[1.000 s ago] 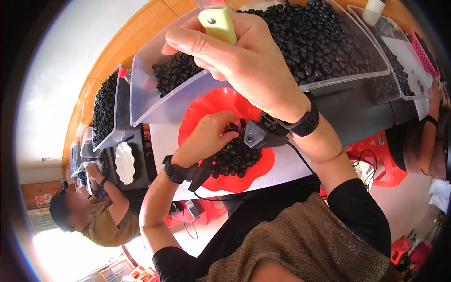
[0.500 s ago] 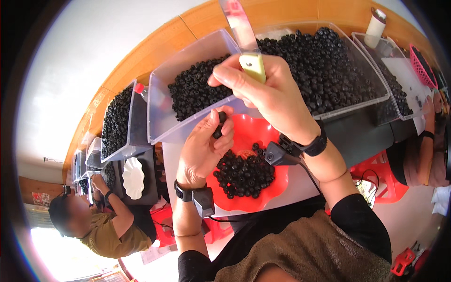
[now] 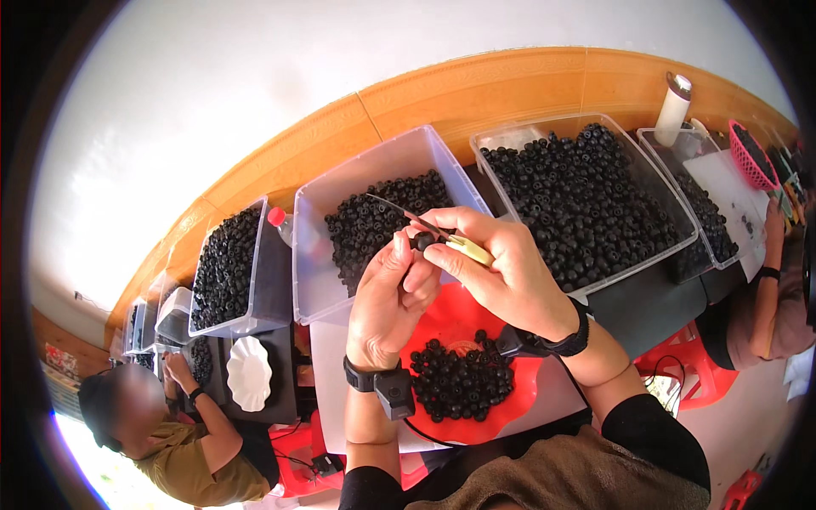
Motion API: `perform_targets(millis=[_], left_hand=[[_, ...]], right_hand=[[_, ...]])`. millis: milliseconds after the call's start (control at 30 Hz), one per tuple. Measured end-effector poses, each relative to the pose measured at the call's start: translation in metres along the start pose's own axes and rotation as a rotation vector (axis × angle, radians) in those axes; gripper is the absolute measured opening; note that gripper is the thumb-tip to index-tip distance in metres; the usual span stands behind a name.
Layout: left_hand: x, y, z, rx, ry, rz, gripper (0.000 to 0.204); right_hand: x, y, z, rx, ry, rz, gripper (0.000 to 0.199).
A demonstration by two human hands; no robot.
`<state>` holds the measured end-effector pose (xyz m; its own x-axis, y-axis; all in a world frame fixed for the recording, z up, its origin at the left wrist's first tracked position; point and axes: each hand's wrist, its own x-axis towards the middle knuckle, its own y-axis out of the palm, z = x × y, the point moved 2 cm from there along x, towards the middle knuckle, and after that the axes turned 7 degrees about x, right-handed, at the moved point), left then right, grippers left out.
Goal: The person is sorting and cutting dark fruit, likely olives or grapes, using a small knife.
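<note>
My right hand (image 3: 501, 263) is closed round the pale yellow handle of a knife (image 3: 470, 250). Its thin blade points up and to the left, edge-on to the view, and crosses over a small black round piece (image 3: 422, 241). That piece sits at the fingertips of my left hand (image 3: 384, 293), where blade and piece look to be touching. Below both hands lies a red wavy-rimmed plate (image 3: 525, 374), with a heap of similar black pieces (image 3: 459, 382) on it. Many of these pieces show a hollow in the middle; their exact kind is unclear.
Beyond my hands stand a clear bin (image 3: 310, 272) and a fuller one (image 3: 687, 242), both holding black pieces. Farther left are another bin (image 3: 270, 255), a red-capped bottle (image 3: 278, 218) and a white scalloped plate (image 3: 249, 374). Co-workers sit at both sides.
The knife came down from its raised position, its blade now across the black piece at my left fingertips. My hands have come together, and the whole view has shifted.
</note>
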<state>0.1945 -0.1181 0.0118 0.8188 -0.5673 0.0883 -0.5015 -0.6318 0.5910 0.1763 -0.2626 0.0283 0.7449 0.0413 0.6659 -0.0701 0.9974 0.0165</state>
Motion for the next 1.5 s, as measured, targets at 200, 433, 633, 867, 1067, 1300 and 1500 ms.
perform_targets(millis=[200, 433, 633, 867, 1067, 1300, 1500], left_hand=[[0.001, -0.006, 0.0, 0.005, -0.027, -0.101, 0.041], [0.003, -0.003, -0.002, 0.146, -0.016, -0.097, 0.034], [0.001, 0.002, -0.005, 0.335, 0.059, -0.079, 0.031], [0.0, 0.004, -0.001, 0.172, 0.023, 0.04, 0.034], [0.001, 0.001, -0.001, 0.132, 0.031, 0.048, 0.03], [0.003, -0.011, -0.007, 0.036, 0.116, 0.044, 0.024], [0.002, -0.015, -0.01, 0.039, 0.138, -0.001, 0.022]], right_hand=[[0.003, 0.011, 0.006, 0.06, 0.119, 0.072, 0.023], [-0.001, 0.012, 0.004, 0.056, 0.155, -0.004, 0.022], [-0.001, 0.01, 0.012, 0.07, 0.096, 0.003, 0.021], [0.0, 0.001, 0.007, 0.107, 0.061, 0.023, 0.02], [0.004, 0.009, 0.005, 0.184, 0.093, -0.033, 0.024], [-0.001, 0.011, 0.006, -0.057, -0.042, -0.042, 0.027], [-0.002, 0.012, 0.01, -0.3, -0.135, -0.026, 0.026]])
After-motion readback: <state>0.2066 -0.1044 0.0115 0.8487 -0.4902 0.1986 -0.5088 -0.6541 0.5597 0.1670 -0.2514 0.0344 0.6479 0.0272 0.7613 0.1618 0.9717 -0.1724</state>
